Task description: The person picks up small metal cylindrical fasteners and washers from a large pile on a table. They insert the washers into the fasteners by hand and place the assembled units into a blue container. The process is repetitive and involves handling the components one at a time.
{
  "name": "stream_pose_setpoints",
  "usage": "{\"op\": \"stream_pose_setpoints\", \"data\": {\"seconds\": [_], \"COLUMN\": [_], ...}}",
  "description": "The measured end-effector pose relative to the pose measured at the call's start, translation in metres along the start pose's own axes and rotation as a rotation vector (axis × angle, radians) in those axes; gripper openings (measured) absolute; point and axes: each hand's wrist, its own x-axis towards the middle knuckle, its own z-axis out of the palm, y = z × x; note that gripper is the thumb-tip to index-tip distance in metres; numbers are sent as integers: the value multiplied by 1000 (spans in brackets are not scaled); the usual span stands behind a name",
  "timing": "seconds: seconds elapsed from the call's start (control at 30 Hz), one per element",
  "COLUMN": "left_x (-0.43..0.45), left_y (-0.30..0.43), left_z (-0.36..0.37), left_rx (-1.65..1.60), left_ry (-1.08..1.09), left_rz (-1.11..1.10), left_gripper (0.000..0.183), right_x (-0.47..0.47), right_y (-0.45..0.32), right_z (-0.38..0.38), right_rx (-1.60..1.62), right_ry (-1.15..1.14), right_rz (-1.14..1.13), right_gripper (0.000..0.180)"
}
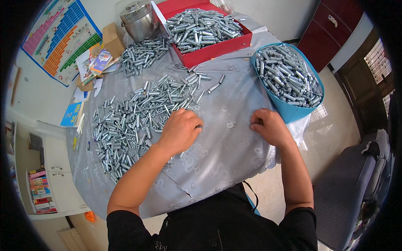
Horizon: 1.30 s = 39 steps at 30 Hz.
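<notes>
My left hand (182,130) is at the right edge of a spread pile of metal sleeve anchor parts (125,125), its fingers curled. A small dark spot shows between its thumb and forefinger, too small to tell as a part or a shadow. Over the right part of the table, my right hand (268,127) is bent inward with curled fingers. No part shows in it, but its palm is hidden. Between the hands, a few flat washers (231,124) lie on the grey patterned tablecloth (226,157). Several loose sleeves and bolts (216,84) lie beyond my left hand.
A blue bin (289,114) heaped with anchor bolts (287,73) stands beyond my right hand. At the back are a red box (216,51) full of anchors, a second pile (144,55) and a steel pot (139,22). Books (72,113) lie along the left edge.
</notes>
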Motion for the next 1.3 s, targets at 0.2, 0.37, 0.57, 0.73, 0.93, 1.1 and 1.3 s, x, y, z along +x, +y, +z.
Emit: {"op": "stream_pose_setpoints", "data": {"seconds": [0.2, 0.37, 0.57, 0.73, 0.93, 1.1, 1.3], "left_x": [1, -3, -27, -42, -61, -77, -89], "left_y": [0, 0, -15, -25, -30, -34, -39], "left_z": [2, -2, -20, -23, -39, -45, -47], "left_rx": [-77, -125, -233, -200, -208, -217, -236], "left_ry": [21, 65, 221, 231, 254, 271, 268], "left_rz": [-60, -54, -306, -305, -368, -427, -449], "left_gripper": [9, 11, 14, 14, 12, 14, 13], "right_x": [13, 28, 38, 35, 30, 26, 29], "right_y": [-30, -34, -26, -34, -34, -36, -31], "right_z": [22, 33, 41, 46, 9, 10, 21], "right_rx": [219, 40, -58, -133, 132, 37, -84], "right_ry": [-38, -68, -73, -13, -124, -212, -200], "right_rz": [43, 16, -181, -323, -20, 6, -93], "right_gripper": [17, 19, 17, 16, 20, 20, 19]}}
